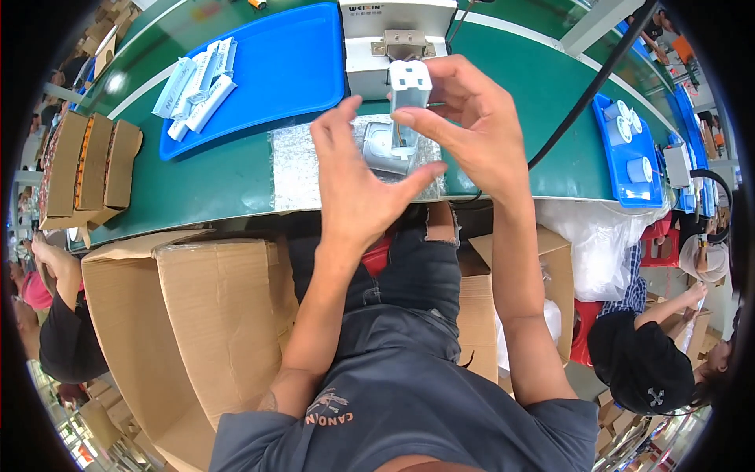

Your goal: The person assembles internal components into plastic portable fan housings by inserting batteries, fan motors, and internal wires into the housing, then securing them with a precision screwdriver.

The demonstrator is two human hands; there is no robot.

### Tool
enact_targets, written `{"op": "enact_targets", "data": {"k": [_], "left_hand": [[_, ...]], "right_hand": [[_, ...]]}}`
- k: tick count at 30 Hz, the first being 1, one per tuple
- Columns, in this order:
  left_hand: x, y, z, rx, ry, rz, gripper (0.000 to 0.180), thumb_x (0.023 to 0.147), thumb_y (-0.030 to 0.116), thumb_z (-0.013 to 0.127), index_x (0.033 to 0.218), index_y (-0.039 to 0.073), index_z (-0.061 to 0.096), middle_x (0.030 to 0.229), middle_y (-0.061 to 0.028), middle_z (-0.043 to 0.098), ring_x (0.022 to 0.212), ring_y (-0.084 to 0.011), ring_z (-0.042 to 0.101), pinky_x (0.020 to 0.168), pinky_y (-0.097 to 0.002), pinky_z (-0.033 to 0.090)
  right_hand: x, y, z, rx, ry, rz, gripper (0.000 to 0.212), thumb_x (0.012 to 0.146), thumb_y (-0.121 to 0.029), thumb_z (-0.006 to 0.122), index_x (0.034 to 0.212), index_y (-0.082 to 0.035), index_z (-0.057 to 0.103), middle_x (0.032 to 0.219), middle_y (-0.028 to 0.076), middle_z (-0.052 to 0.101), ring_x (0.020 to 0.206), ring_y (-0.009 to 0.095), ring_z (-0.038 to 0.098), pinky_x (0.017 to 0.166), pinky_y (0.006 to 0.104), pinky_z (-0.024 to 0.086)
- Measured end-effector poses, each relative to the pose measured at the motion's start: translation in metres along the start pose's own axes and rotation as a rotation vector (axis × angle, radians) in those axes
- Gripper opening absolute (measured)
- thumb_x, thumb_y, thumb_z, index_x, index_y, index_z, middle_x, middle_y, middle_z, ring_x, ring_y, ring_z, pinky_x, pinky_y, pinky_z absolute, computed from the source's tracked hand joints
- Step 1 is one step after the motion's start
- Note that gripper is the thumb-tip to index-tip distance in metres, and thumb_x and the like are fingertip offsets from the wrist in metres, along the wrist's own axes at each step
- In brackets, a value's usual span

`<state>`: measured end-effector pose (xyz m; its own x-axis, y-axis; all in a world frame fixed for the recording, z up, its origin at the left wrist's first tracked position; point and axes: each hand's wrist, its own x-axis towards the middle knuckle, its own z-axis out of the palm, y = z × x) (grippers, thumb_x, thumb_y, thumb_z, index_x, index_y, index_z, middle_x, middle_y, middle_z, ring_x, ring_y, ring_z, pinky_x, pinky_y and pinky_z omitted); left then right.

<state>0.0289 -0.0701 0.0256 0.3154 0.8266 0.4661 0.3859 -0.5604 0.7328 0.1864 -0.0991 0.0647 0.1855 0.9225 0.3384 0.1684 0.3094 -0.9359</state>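
Both hands (417,149) hold a white plug part (410,90) before the grey machine (397,39) (blue tray (291,71) left).

White plug (410,85), blue tray (275,75), green table (212,185), brown cardboard box (212,315).

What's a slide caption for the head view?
Both hands, left hand and right hand, hold a white plug-shaped part above a green workbench.
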Motion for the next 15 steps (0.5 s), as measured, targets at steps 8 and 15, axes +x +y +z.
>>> {"op": "enact_targets", "data": {"k": [8, 15], "left_hand": [[0.012, -0.025, 0.003, -0.433, -0.251, 0.052, 0.077, 0.072, 0.006, 0.082, 0.141, 0.004, 0.047, 0.124, -0.0182, 0.065, 0.113, -0.0314, 0.065, 0.100, -0.0396, 0.049], [0.016, -0.032, -0.004, -0.549, -0.405, -0.044, 0.065, 0.074, 0.005, 0.080, 0.134, 0.003, 0.056, 0.122, -0.0146, 0.067, 0.115, -0.0253, 0.064, 0.102, -0.0364, 0.047]], "right_hand": [[-0.005, 0.006, -0.010, -0.079, 0.018, -0.169, 0.045, 0.083, 0.002, 0.078, 0.126, -0.002, 0.067, 0.117, 0.009, 0.071, 0.107, 0.019, 0.070, 0.091, 0.0340, 0.059], [-0.005, 0.005, -0.015, -0.113, -0.097, -0.258, 0.044, 0.080, 0.004, 0.078, 0.123, -0.004, 0.071, 0.120, 0.009, 0.071, 0.107, 0.019, 0.070, 0.094, 0.0349, 0.060]]}}
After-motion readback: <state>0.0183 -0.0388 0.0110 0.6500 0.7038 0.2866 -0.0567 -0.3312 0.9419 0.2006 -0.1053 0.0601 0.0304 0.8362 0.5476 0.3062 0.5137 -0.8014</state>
